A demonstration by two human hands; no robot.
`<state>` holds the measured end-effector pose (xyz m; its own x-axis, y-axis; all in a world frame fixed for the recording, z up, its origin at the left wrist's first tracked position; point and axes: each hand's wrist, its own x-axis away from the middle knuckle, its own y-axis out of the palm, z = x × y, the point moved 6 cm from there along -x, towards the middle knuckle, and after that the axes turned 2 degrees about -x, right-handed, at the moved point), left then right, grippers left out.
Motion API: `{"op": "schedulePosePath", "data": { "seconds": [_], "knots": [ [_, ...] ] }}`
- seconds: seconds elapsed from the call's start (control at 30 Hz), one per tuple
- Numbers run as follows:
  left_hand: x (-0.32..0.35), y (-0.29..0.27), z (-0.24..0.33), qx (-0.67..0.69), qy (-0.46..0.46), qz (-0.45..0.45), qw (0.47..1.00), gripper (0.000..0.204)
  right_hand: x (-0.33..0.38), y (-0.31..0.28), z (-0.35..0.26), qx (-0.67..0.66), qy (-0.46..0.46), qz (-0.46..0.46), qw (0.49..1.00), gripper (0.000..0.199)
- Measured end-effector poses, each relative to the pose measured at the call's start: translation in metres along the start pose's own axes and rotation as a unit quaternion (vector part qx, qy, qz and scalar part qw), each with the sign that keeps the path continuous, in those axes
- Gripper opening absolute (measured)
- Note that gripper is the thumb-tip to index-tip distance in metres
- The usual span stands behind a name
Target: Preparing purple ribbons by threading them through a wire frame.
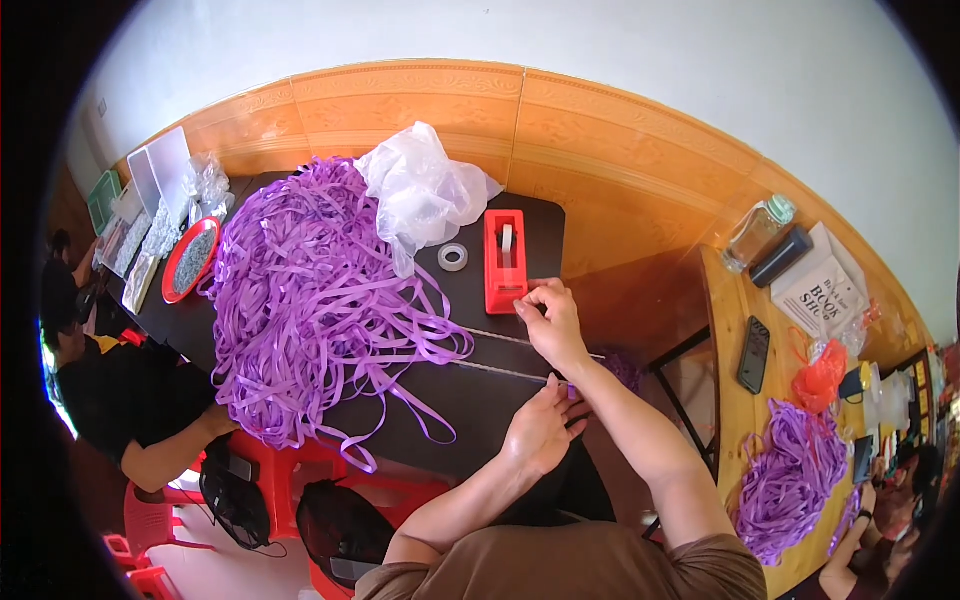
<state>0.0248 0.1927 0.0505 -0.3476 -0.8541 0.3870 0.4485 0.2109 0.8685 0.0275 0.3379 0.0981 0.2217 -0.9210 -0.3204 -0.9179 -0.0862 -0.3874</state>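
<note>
My right hand (553,322), fingers pinched, is at the near end of a red tape dispenser (505,285) that holds a tape roll. Whatever lies between those fingertips is too small to make out. Closer to me, my left hand (540,432) has its thumb and finger closed at the end of a purple ribbon, of which a short bit (572,391) shows. Two thin pale strands (510,371) run across the dark table (430,400) towards my hands. A big heap of purple ribbon (300,290) lies to the left, with loops spilling near the strands.
A loose tape roll (453,257) and a crumpled white plastic bag (425,195) lie beside the dispenser. A red bowl (190,262) of grey bits stands far left. Another person (140,410) sits left. The wooden table (715,400) at right bears more ribbon (795,480) and a phone (754,355).
</note>
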Motion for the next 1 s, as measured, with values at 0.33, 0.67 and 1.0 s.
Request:
{"op": "schedulePosePath", "data": {
  "seconds": [0.33,0.67,1.0],
  "knots": [
    [0.003,0.005,0.005,-0.046,0.01,0.015,0.999,0.049,0.008,-0.084,-0.004,-0.189,0.079,-0.298,0.932,0.009],
    [0.006,0.009,0.004,-0.06,0.018,0.011,0.998,0.048,0.034,-0.079,0.026,-0.074,0.012,-0.424,0.903,0.017],
    [0.006,0.009,0.003,-0.076,0.02,0.012,0.997,0.047,0.032,-0.071,0.04,-0.028,0.008,-0.424,0.905,0.013]
  ]
}}
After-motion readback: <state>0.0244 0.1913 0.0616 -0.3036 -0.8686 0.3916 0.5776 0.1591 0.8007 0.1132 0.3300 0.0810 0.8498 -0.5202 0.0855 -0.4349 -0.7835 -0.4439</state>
